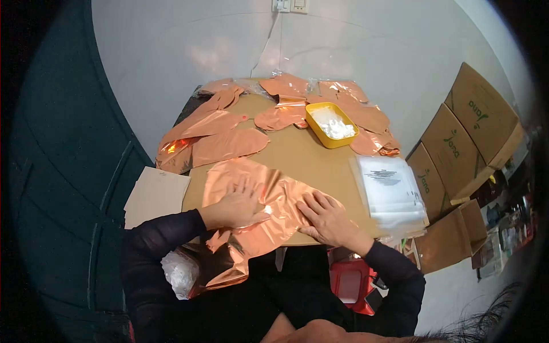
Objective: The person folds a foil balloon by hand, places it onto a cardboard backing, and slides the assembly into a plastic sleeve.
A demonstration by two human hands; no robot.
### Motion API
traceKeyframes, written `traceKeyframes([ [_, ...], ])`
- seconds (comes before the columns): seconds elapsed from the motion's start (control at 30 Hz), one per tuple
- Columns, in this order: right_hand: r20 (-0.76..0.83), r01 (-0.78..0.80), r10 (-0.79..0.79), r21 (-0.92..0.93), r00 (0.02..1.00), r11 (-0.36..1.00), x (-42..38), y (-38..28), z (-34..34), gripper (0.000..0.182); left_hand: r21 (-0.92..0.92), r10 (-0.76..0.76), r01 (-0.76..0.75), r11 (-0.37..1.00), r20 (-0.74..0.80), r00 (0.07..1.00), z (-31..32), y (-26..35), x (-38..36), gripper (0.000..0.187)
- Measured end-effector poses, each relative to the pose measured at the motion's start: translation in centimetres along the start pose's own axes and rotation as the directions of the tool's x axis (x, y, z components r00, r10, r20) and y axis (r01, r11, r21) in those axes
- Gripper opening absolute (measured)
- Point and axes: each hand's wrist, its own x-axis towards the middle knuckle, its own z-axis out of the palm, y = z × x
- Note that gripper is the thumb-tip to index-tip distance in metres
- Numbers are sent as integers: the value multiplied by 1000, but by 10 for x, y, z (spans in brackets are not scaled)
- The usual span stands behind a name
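Observation:
A flat, uninflated copper-coloured foil balloon [274, 197] lies creased across the front of the table. Part of it droops over the near edge toward my lap. My left hand [239, 203] rests palm down on its left part, fingers stretched out and spread. On the right part, my right hand [327, 218] presses flat with its fingers apart. Neither hand grips anything. Just behind, another flat foil piece [229, 147] lies near the balloon's far edge.
More foil pieces [200, 124] line the table's left and back. A yellow tray [331, 140] holds white material. Clear plastic bags [392, 188] lie at the right edge, light card sheets [155, 194] at the left. Cardboard boxes [452, 143] stand right; a red container [350, 280] sits below.

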Motion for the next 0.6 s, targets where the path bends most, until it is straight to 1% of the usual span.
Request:
traceKeyframes([
  [0.03,-55,16,-22,-121,998,993,-6,-3,-3,61,-37,58,-58,998,-2,998,1,1,4,92],
  [0.13,67,-139,164,-280,984,950,-20,-26,-25,61,-74,235,-234,970,6,972,-10,16,22,89],
  [0.17,38,-186,203,-273,978,944,-24,-29,-24,58,-16,294,-294,956,-9,956,-6,17,31,83],
  [0.2,160,-231,279,-264,947,936,-22,-31,-29,56,-15,325,-325,946,-26,945,-3,17,41,80],
  [0.27,390,-323,408,-267,825,908,-12,-35,-41,52,-8,388,-389,921,-63,919,-2,18,60,76],
  [0.3,293,-298,372,-267,881,916,-8,-34,-41,51,51,411,-408,911,-120,904,-2,21,66,65],
  [0.37,93,-244,279,-277,956,929,0,-28,-36,49,-165,465,-502,849,-219,858,-8,18,75,53],
  [0.4,26,-176,187,-226,982,958,5,-21,-33,49,-267,479,-543,796,-272,835,-12,16,80,47],
  [0.47,-120,-18,2,-133,993,991,16,-5,-21,51,-248,324,-396,884,-285,902,-25,8,78,35],
  [0.5,-25,-39,38,-40,999,998,14,1,-10,58,-239,241,-315,919,-292,926,-31,0,76,30],
  [0.57,-13,-42,42,-2,999,999,8,6,4,58,-41,175,-220,975,-475,862,-17,-41,82,21],
  [0.6,-6,-43,43,18,999,999,6,9,8,58,-36,22,-36,999,-330,944,-28,-55,75,20],
])
